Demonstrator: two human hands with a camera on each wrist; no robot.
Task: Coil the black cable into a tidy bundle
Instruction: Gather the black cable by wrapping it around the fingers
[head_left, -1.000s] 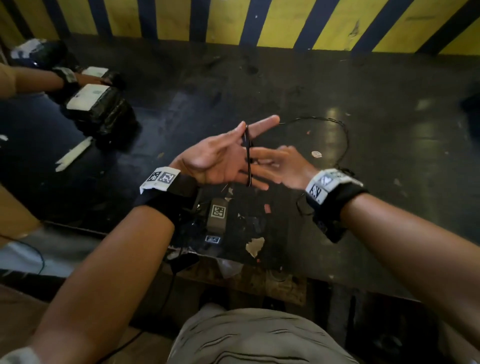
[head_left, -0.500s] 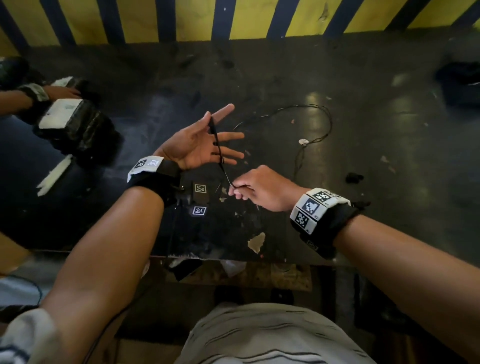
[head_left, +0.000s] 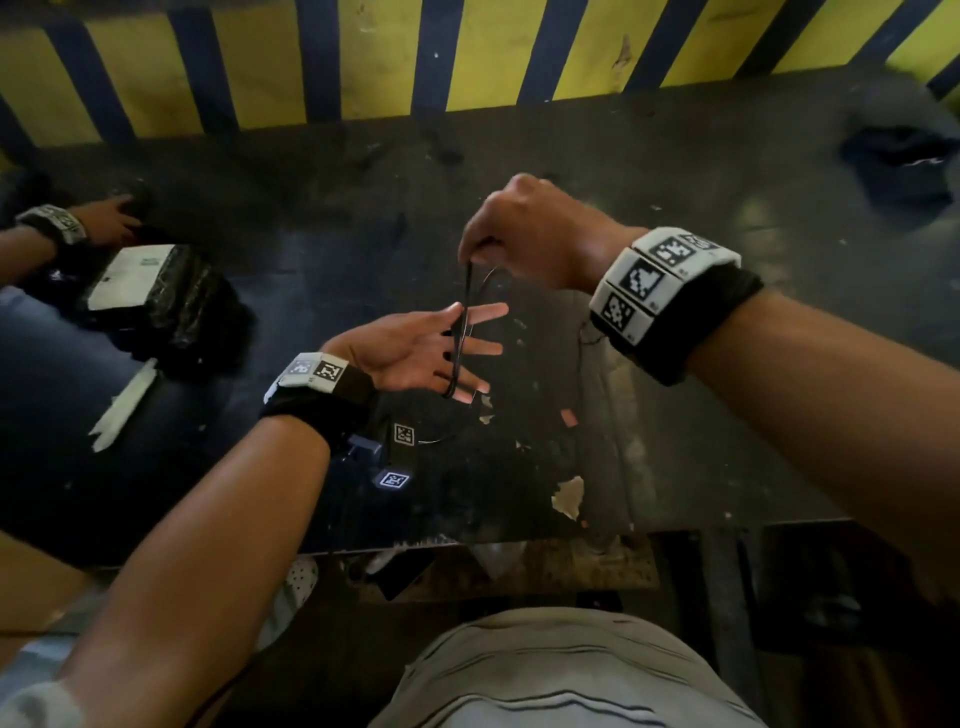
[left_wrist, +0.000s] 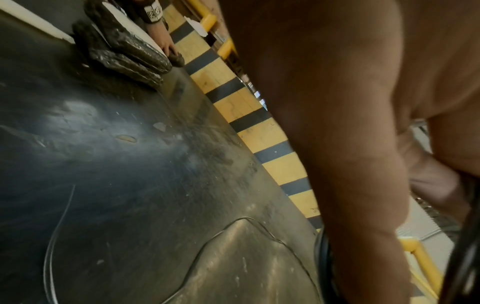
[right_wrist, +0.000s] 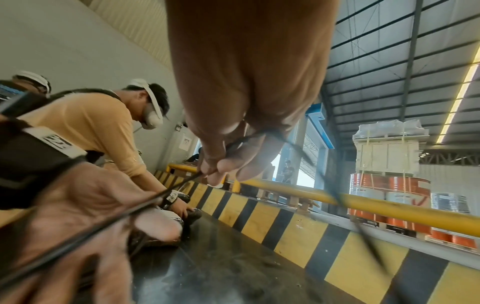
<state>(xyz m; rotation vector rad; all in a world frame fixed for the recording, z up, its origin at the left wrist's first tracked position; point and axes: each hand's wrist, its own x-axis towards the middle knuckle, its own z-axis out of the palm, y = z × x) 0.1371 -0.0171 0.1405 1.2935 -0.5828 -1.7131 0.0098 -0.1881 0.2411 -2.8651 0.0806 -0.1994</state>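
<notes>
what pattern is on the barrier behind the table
Yellow and black stripes on the barrier; clearest in the head view.

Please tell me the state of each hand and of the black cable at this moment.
black cable: partly coiled, loops around the left fingers, the rest loose on the table
left hand: palm up, fingers straight and spread
right hand: raised above the left, pinches the cable

We are in a warehouse: a high metal roof (right_wrist: 389, 51), strapped orange drums (right_wrist: 389, 185) (stacked under a wrapped crate (right_wrist: 387, 152)), yellow-and-black hazard striping (head_left: 363, 62) behind our scuffed table (head_left: 675, 171).
</notes>
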